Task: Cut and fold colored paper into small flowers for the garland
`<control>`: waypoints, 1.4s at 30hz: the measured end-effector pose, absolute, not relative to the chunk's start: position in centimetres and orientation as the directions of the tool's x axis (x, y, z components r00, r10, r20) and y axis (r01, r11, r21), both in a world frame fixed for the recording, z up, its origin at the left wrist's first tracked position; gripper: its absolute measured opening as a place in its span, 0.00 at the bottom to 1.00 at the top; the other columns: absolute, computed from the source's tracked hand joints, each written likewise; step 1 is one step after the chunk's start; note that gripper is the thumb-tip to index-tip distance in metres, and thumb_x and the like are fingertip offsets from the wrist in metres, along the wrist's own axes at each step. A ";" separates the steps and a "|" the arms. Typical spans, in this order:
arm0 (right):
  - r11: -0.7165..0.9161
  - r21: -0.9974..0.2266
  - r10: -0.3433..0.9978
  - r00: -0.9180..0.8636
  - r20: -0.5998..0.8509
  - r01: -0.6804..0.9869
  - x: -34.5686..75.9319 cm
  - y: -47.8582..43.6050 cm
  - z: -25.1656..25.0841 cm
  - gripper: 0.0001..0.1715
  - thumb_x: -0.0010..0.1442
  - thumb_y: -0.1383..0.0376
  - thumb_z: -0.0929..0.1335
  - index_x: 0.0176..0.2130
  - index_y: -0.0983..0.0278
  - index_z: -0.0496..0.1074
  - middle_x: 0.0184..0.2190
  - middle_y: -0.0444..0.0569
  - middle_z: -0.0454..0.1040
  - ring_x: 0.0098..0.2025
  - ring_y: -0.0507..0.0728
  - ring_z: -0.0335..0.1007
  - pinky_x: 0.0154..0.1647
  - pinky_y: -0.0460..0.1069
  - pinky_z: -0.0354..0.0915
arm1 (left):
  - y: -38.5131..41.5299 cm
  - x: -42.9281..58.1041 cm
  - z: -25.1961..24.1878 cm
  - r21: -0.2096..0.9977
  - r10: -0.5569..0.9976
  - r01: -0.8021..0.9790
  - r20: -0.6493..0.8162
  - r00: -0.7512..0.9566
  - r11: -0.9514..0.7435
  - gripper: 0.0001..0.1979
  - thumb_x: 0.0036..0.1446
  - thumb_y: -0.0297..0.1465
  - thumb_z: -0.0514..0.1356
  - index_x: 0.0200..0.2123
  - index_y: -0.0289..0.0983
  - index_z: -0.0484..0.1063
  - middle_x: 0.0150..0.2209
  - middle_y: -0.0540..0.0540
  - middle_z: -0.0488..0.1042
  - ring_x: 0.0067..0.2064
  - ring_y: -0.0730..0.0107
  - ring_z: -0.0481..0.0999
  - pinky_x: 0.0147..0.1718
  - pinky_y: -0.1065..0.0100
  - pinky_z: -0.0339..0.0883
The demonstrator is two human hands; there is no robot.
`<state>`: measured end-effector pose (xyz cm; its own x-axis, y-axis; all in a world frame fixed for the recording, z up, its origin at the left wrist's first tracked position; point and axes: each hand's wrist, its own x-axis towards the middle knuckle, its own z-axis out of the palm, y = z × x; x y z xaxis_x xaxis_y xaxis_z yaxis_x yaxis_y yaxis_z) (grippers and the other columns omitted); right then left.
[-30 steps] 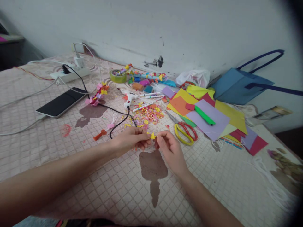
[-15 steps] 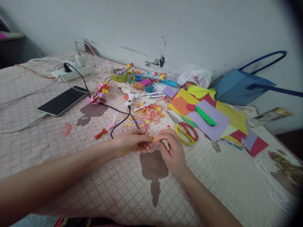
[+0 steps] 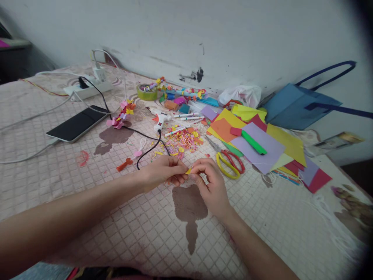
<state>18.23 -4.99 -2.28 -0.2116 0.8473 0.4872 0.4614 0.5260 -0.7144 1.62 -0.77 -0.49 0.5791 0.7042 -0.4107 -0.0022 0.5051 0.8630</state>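
My left hand (image 3: 163, 173) and my right hand (image 3: 210, 182) meet over the quilted cloth (image 3: 72, 182), both pinching a small yellow paper piece (image 3: 189, 170) between their fingertips. The fingers of both hands are closed on it, so most of the piece is hidden. Just beyond the hands lies a heap of coloured paper scraps (image 3: 182, 140). Yellow and red scissors (image 3: 229, 163) lie to the right of my right hand.
A glue gun (image 3: 159, 117) with its black cord (image 3: 145, 149), markers, a tape roll (image 3: 146, 92), stacked coloured paper (image 3: 262, 142) with a green marker (image 3: 253, 142), a phone (image 3: 76, 124), a power strip (image 3: 87, 90) and a blue bag (image 3: 297, 107) lie about. A paper flower cluster (image 3: 121, 116) sits left.
My right hand's fingers have closed in over the yellow piece, which showed more clearly a second ago. Both hands have stayed in nearly the same place.
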 end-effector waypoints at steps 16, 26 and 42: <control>0.433 -0.800 0.901 -0.188 0.390 0.414 18.1 -5.2 -2.2 0.05 0.60 0.70 0.63 0.34 0.61 0.65 0.37 0.47 0.64 0.42 0.54 0.63 0.42 0.50 0.61 | -0.6 1.5 -1.2 0.970 0.744 0.106 -0.235 0.625 0.218 0.08 0.52 0.31 0.58 0.26 0.32 0.67 0.21 0.52 0.70 0.22 0.79 0.69 0.25 0.74 0.65; 0.234 -0.921 0.970 -0.141 0.198 0.311 17.8 -5.5 -2.6 0.04 0.61 0.67 0.61 0.33 0.62 0.63 0.29 0.44 0.66 0.31 0.52 0.64 0.33 0.48 0.62 | -1.0 1.7 -1.2 0.970 0.763 0.113 -0.240 0.601 0.217 0.09 0.54 0.32 0.57 0.26 0.32 0.69 0.23 0.51 0.70 0.24 0.78 0.69 0.26 0.74 0.65; 0.249 -0.928 0.968 -0.091 0.232 0.276 17.8 -5.4 -3.0 0.03 0.60 0.66 0.62 0.33 0.62 0.64 0.30 0.45 0.67 0.33 0.52 0.66 0.35 0.49 0.64 | -0.9 1.8 -1.2 0.951 0.736 0.099 -0.289 0.613 0.291 0.08 0.53 0.31 0.57 0.26 0.32 0.68 0.23 0.51 0.69 0.24 0.79 0.68 0.26 0.75 0.64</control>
